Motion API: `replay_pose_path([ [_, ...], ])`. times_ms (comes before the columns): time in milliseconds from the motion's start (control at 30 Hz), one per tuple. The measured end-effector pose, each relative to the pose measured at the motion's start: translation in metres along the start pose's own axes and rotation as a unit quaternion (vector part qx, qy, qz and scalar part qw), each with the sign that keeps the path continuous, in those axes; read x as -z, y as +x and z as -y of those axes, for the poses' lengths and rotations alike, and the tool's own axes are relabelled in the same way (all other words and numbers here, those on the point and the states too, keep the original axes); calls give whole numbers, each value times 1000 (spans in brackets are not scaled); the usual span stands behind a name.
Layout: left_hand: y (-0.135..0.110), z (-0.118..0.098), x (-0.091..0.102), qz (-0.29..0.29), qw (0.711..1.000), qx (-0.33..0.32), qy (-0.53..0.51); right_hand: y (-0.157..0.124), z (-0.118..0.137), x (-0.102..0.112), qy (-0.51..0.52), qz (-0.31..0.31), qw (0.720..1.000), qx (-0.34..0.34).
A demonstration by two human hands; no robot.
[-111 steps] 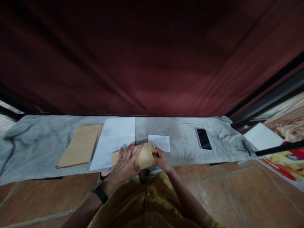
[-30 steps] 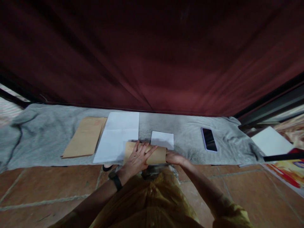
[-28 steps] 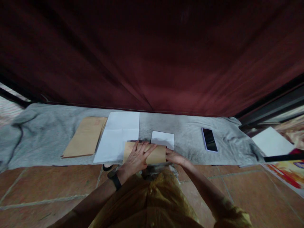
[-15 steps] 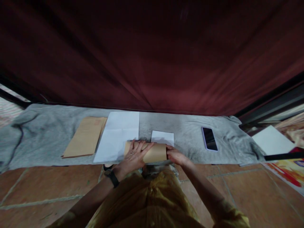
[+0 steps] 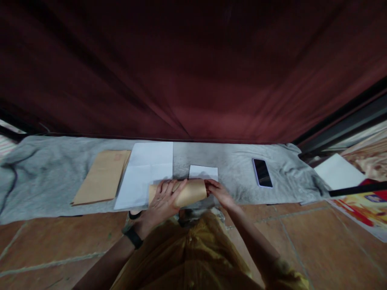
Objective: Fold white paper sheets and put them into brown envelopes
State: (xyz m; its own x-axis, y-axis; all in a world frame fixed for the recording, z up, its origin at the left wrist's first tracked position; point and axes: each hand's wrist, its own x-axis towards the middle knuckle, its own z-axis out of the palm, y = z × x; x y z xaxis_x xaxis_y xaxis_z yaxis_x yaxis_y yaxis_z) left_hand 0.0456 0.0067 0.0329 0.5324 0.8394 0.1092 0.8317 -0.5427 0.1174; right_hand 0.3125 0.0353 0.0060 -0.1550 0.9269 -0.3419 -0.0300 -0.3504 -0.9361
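A brown paper envelope lies bowed near the front edge of the bench, in front of my body. My left hand holds its left part from above, fingers laid over the far edge and thumb along the paper. At the right end, my right hand has its bent fingers on the envelope's end; the fingertips are partly hidden there. Just beyond the envelope is a small white paper, partly covered by it. Large white sheets lie to the left, partly under the envelope and my left hand.
Several brown envelopes are stacked farther left. A phone lies at the right on the grey cloth. Dark red fabric hangs behind the bench. A white sheet and a colourful printed packet are at the far right.
The envelope has tilted, its right end now farther from my body than before. Both hands have moved with it and keep their hold. The whole view has shifted slightly.
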Motion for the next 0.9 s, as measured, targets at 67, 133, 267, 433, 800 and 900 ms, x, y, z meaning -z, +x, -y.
replay_pose_path([
  [67,-3,4,1,-1,1000,6,0,3,-6,2,5,-26,1000,-2],
  [133,-5,10,4,-6,1000,13,0,5,-11,8,-44,-85,995,20],
  [267,-8,20,7,-11,999,35,2,6,-18,24,-235,-250,934,102],
  [433,-8,30,1,0,998,60,-27,15,-20,24,-337,-303,886,95],
  [800,-12,38,-5,6,996,69,-57,43,-15,18,-357,-300,883,53],
  [900,-14,39,-7,2,997,64,-49,43,-18,22,-306,-291,903,76],
])
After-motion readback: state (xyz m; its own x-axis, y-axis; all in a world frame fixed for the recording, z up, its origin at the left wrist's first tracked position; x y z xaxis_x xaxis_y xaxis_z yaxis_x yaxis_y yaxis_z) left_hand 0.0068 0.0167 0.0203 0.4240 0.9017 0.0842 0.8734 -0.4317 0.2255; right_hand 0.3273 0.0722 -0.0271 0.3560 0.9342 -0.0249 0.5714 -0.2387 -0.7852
